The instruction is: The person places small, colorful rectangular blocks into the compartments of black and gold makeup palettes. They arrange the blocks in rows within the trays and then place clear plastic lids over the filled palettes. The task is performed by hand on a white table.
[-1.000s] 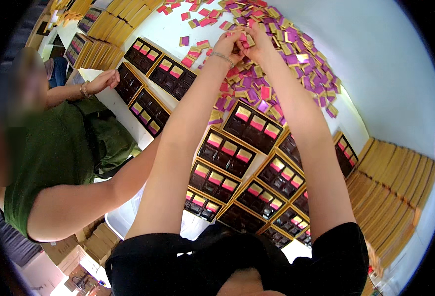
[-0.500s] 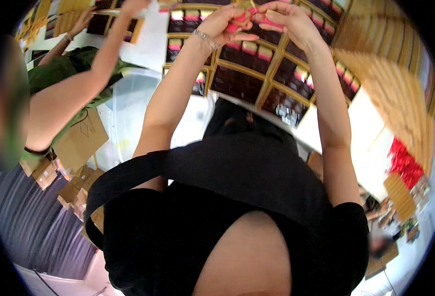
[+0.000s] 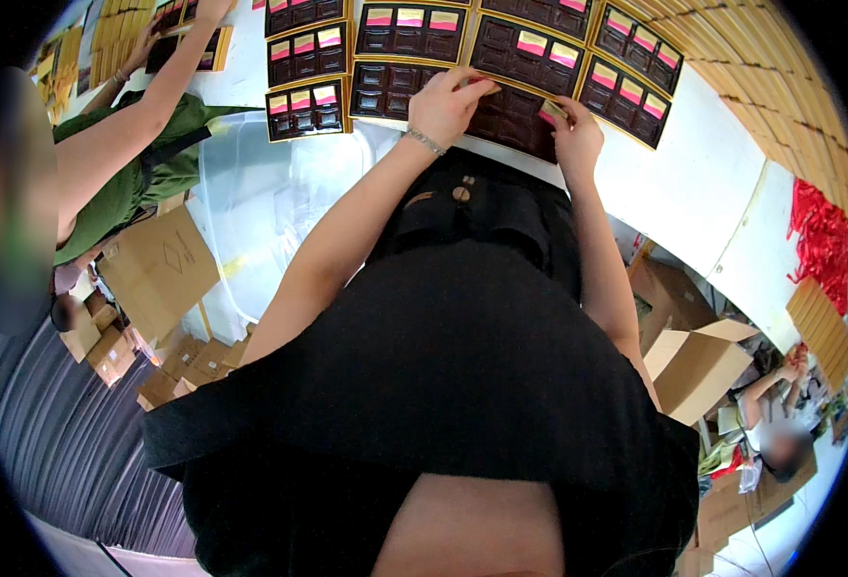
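Shallow gold-edged boxes with dark brown compartmented trays lie in rows on the white table (image 3: 703, 207). Many hold small pink-and-cream packets (image 3: 411, 19) along their far compartments. My left hand (image 3: 443, 108) is closed in a pinch over the nearest middle tray (image 3: 511, 117); what its fingertips hold, if anything, is too small to make out. At that tray's right side, my right hand (image 3: 578, 135) pinches a small pink-and-cream packet (image 3: 551, 112) between thumb and fingers. To the left sits a tray (image 3: 386, 91) whose visible compartments show no packets.
Stacked gold-edged boxes (image 3: 732, 67) line the right, beside a heap of red ribbon (image 3: 818, 240). A clear plastic bin (image 3: 251, 212) stands left, near a co-worker's arm (image 3: 116, 159). Below the table's right side is an open carton (image 3: 698, 370); another person works far right.
Both hands have come down nearer to me, from above the boxes to the nearest middle tray. My view has shifted, bringing more of the table and cartons into sight.
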Motion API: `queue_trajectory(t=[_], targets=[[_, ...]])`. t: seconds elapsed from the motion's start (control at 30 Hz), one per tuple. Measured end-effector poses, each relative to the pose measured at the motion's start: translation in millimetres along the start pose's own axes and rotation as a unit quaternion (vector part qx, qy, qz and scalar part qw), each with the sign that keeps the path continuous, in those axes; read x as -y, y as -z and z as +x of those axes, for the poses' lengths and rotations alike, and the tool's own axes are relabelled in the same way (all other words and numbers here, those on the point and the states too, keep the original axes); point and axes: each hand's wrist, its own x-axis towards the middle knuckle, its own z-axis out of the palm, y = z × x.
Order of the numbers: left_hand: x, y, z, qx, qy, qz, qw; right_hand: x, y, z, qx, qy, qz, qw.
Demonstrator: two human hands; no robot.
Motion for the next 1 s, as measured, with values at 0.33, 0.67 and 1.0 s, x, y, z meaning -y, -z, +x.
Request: queue_trajectory(t=[0.33, 0.67, 1.0], targets=[[6, -23, -22, 0.032, -0.098, 0.16, 0.982, -21, 2, -3, -0.075, 0.078, -0.018, 0.994], [24, -26, 1, 0.105, 0.287, -0.137, 0.942, -22, 4, -11, -0.086, 0.098, -0.031, 0.991], [13, -23, 6, 0.09, 0.261, -0.007, 0.961, -13, 3, -40, -0.071, 0.265, -0.283, 0.919]])
